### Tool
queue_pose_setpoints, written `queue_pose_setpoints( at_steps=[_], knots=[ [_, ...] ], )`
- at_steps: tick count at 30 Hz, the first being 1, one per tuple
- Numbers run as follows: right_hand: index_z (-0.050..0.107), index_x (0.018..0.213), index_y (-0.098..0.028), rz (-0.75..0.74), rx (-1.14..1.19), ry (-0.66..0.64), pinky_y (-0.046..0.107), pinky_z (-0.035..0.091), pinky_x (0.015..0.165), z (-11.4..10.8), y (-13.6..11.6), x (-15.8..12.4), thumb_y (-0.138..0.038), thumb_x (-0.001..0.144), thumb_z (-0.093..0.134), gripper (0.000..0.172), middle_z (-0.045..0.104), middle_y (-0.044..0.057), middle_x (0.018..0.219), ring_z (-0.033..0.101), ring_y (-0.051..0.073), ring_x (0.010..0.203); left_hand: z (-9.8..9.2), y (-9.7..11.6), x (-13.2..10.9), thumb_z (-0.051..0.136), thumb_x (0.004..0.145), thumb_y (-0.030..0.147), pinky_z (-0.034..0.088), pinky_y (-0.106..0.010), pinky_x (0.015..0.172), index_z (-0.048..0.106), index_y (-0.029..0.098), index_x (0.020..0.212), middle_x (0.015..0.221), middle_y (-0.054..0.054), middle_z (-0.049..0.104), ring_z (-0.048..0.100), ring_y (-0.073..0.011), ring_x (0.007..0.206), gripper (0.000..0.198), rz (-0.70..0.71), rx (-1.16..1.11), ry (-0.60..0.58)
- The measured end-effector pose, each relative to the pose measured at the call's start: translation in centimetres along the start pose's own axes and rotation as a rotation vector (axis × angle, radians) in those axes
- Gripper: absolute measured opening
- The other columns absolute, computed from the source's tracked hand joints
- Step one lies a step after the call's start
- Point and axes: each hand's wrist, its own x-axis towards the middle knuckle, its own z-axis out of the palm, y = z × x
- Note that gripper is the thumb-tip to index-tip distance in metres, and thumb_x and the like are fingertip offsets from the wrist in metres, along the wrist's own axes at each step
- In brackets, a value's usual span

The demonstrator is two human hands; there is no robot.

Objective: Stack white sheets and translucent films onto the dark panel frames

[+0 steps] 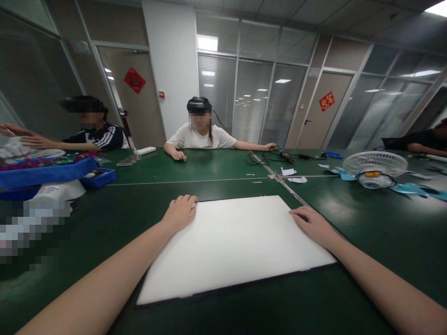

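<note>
A flat white panel (234, 242) with a dark edge lies on the green table (377, 232) right in front of me. My left hand (180, 211) rests at the panel's far left corner, its fingers curled under against the edge. My right hand (312, 222) lies at the far right corner, fingers bent and touching the panel's edge. Whether either hand actually grips the panel is hidden by the fingers.
A white fan head (374, 165) with blue blades lies at the right. Cables and a dark tool (286, 157) sit beyond the panel. A blue tray (49, 173) is at the left. A person in white (200, 135) sits opposite, another (94, 132) at the left.
</note>
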Motion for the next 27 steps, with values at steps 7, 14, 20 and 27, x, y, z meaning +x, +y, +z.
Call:
queue_pose_setpoints(
  at_steps=[7, 14, 20, 27],
  knots=[
    [0.07, 0.098, -0.02, 0.025, -0.019, -0.017, 0.039, 0.046, 0.093, -0.3, -0.3, -0.1, -0.039, 0.086, 0.046, 0.033, 0.066, 0.009, 0.104, 0.06, 0.024, 0.102, 0.0, 0.0, 0.0, 0.033, 0.09, 0.027, 0.038, -0.04, 0.087, 0.056, 0.023, 0.111, 0.116, -0.01, 0.058, 0.05, -0.0265, 0.108, 0.031, -0.002, 0.0, -0.006],
    [0.071, 0.099, -0.021, 0.044, -0.01, -0.009, 0.04, 0.048, 0.09, -0.3, -0.5, -0.3, -0.038, 0.086, 0.046, 0.033, 0.065, 0.009, 0.106, 0.061, 0.024, 0.1, 0.0, -0.1, 0.3, 0.034, 0.09, 0.03, 0.04, -0.039, 0.086, 0.058, 0.022, 0.11, 0.114, -0.01, 0.06, 0.052, -0.0259, 0.107, 0.033, -0.031, -0.03, -0.019],
    [0.072, 0.1, -0.02, 0.031, -0.052, -0.009, 0.037, 0.048, 0.091, -0.2, -0.5, -0.1, -0.037, 0.087, 0.045, 0.034, 0.066, 0.009, 0.105, 0.061, 0.023, 0.1, 0.4, 0.1, 0.2, 0.033, 0.091, 0.036, 0.038, -0.04, 0.089, 0.057, 0.022, 0.112, 0.116, -0.011, 0.059, 0.051, -0.0271, 0.11, 0.035, -0.019, -0.027, 0.004],
    [0.073, 0.083, -0.019, -0.027, -0.408, -0.268, 0.035, 0.047, 0.085, -2.1, -3.0, 2.9, -0.029, 0.085, 0.047, 0.028, 0.069, 0.011, 0.094, 0.062, 0.025, 0.096, 0.7, -0.2, 0.5, 0.032, 0.091, 0.036, 0.039, -0.042, 0.088, 0.058, 0.02, 0.11, 0.113, -0.012, 0.059, 0.052, -0.0285, 0.107, 0.036, -0.013, -0.022, -0.006]
  ],
)
